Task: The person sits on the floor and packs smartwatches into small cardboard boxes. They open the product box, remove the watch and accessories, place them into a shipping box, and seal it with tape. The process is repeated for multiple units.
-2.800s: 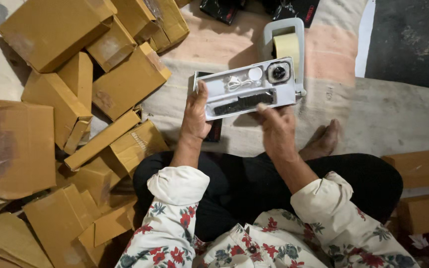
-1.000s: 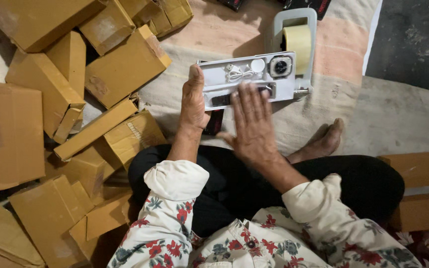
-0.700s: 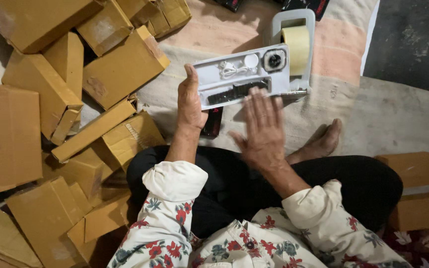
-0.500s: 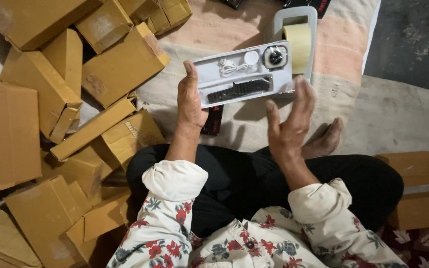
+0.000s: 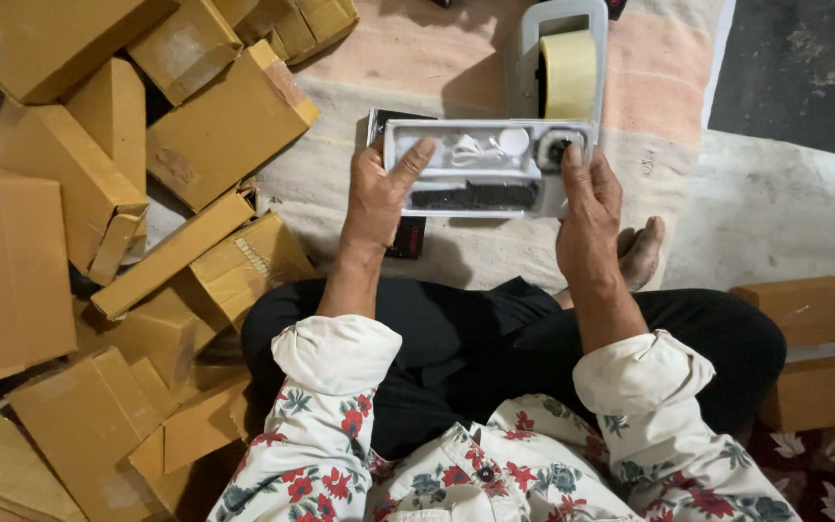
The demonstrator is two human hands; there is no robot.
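Note:
I hold a long white plastic tray [image 5: 480, 166] level in front of me with both hands. It has moulded pockets with a black strap, a coiled white cable, a white disc and a round dark piece. My left hand [image 5: 381, 198] grips its left end, the index finger lying across the tray's top. My right hand [image 5: 590, 213] holds the right end, fingers over the round dark piece. A dark flat box [image 5: 406, 235] lies on the mat under my left hand.
A grey tape dispenser with a beige roll [image 5: 565, 70] stands just beyond the tray. Several brown cardboard boxes [image 5: 229, 124] are heaped on the left, and more boxes [image 5: 804, 309] sit at the right. I sit cross-legged on a striped mat [image 5: 437, 58].
My right hand, which had lifted off and hovered open beside the tray, has come back and taken hold of its right end. The tray now sits level.

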